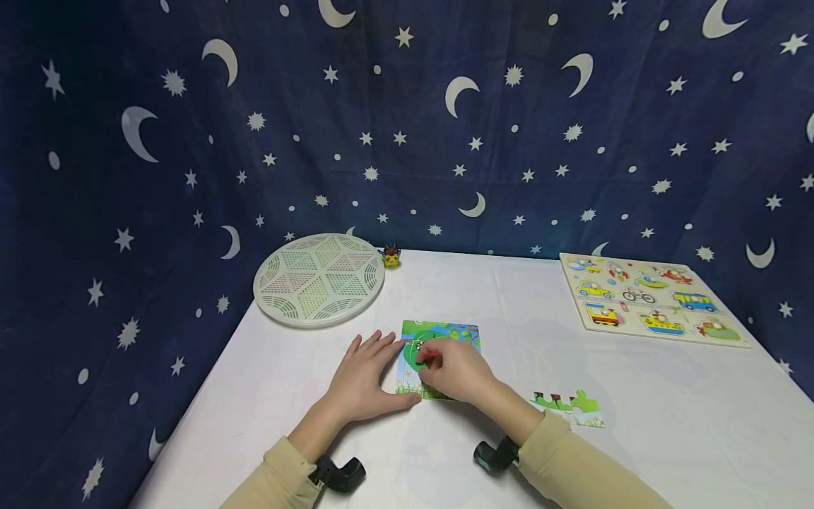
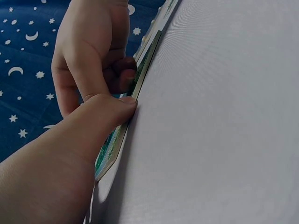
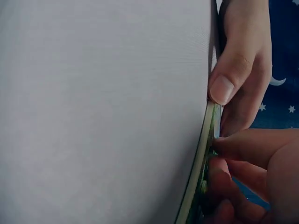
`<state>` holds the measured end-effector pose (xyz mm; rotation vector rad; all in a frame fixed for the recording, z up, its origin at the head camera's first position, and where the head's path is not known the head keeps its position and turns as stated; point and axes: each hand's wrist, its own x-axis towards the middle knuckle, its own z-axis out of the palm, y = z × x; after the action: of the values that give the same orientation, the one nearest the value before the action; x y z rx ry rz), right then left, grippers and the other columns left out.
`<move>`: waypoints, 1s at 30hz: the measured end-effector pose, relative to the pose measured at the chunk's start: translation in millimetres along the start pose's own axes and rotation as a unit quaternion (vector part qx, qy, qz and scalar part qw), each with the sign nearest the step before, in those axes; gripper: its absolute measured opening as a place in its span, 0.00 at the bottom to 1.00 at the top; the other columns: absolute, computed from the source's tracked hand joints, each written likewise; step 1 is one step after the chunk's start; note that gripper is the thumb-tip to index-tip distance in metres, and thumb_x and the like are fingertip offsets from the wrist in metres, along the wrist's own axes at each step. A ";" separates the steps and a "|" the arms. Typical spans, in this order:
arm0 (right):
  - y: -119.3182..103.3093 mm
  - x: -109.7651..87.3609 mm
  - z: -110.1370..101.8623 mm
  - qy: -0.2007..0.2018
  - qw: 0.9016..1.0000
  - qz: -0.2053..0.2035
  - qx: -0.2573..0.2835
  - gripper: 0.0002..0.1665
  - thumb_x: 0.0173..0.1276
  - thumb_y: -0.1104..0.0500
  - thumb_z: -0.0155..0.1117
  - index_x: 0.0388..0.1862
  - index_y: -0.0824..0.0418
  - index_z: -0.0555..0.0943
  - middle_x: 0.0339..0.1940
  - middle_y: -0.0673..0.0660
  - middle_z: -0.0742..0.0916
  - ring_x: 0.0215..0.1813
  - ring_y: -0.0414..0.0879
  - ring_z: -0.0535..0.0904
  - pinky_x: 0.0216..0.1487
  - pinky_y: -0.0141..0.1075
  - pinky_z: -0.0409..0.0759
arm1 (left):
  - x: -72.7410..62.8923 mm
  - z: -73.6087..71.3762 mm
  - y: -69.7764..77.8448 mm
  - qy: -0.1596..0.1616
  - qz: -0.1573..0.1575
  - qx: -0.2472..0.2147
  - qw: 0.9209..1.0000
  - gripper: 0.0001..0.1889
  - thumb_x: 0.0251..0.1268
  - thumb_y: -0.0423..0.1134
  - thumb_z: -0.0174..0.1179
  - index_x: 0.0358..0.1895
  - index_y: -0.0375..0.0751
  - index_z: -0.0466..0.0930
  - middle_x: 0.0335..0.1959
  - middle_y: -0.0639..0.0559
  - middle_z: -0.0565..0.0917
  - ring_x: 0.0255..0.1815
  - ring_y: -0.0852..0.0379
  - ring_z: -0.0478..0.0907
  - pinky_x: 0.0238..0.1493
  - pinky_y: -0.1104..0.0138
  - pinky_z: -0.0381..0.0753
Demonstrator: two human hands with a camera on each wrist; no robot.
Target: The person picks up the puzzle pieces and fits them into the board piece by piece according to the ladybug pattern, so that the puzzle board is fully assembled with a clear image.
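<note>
A square jigsaw puzzle (image 1: 407,382), printed with a green round shape, grass and sky, lies flat on the table. My left hand (image 1: 367,382) spreads its fingers beside it. The left thumb touches the near edge and the forefinger reaches the left side. Over the middle of the puzzle my right hand (image 1: 454,367) bends its fingers and pinches a puzzle piece, mostly hidden by the fingertips. In the right wrist view, thumb and fingers (image 3: 238,144) meet low at the puzzle's surface. Two loose puzzle pieces (image 1: 585,408), green with grass, lie to the right.
A round pale lattice board (image 1: 318,279) is at the back left, with a small colourful toy (image 1: 391,256) beside it. At the back right lies a wooden vehicle puzzle board (image 1: 655,300). A dark starry curtain (image 1: 407,141) hangs behind the white table (image 1: 445,297).
</note>
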<state>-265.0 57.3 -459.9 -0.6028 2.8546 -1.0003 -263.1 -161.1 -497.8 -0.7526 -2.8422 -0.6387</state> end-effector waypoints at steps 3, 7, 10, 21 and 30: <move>-1.8 -1.8 0.5 0.012 0.998 -0.034 -0.058 0.08 0.62 0.60 0.74 0.41 0.51 0.90 0.22 0.40 0.81 0.25 0.35 0.74 0.24 0.33 0.73 | 0.4 -0.5 0.1 0.001 0.001 -0.001 1.000 0.52 0.50 0.76 0.65 0.75 0.49 0.71 0.76 0.48 0.70 0.79 0.45 0.59 0.79 0.45 0.46; -4.4 -3.9 0.7 0.014 0.991 -0.071 -0.116 0.10 0.63 0.56 0.75 0.44 0.51 0.92 0.21 0.39 0.81 0.24 0.34 0.73 0.22 0.33 0.72 | 0.3 -0.8 0.0 -0.001 -0.001 -0.003 1.000 0.52 0.50 0.76 0.66 0.76 0.49 0.71 0.76 0.48 0.69 0.79 0.45 0.58 0.79 0.45 0.46; -5.2 -4.9 1.1 0.010 0.991 -0.072 -0.111 0.11 0.62 0.53 0.78 0.44 0.51 0.91 0.20 0.39 0.79 0.24 0.34 0.72 0.22 0.32 0.71 | 0.0 -0.6 0.1 -0.003 -0.003 -0.004 1.000 0.52 0.50 0.75 0.66 0.76 0.49 0.71 0.76 0.48 0.69 0.79 0.45 0.58 0.79 0.45 0.46; 1.1 -8.5 4.4 0.002 0.996 -0.078 -0.050 0.10 0.67 0.52 0.74 0.46 0.50 0.89 0.19 0.39 0.77 0.22 0.34 0.70 0.23 0.31 0.70 | -0.1 -0.9 0.0 -0.001 -0.003 -0.003 1.000 0.51 0.50 0.76 0.66 0.75 0.49 0.71 0.75 0.48 0.70 0.79 0.45 0.59 0.79 0.45 0.46; 17.0 -20.4 -9.4 0.007 0.997 -0.070 0.030 0.03 0.72 0.56 0.69 0.40 0.50 0.89 0.27 0.36 0.83 0.30 0.34 0.77 0.34 0.33 0.79 | 0.1 0.3 -0.1 0.003 0.002 0.002 1.000 0.52 0.49 0.76 0.66 0.75 0.49 0.71 0.75 0.48 0.70 0.79 0.45 0.59 0.79 0.45 0.47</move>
<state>-253.7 82.8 -464.4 -0.8021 2.8164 -1.1093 -263.2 -161.0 -498.0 -0.7553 -2.8346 -0.6345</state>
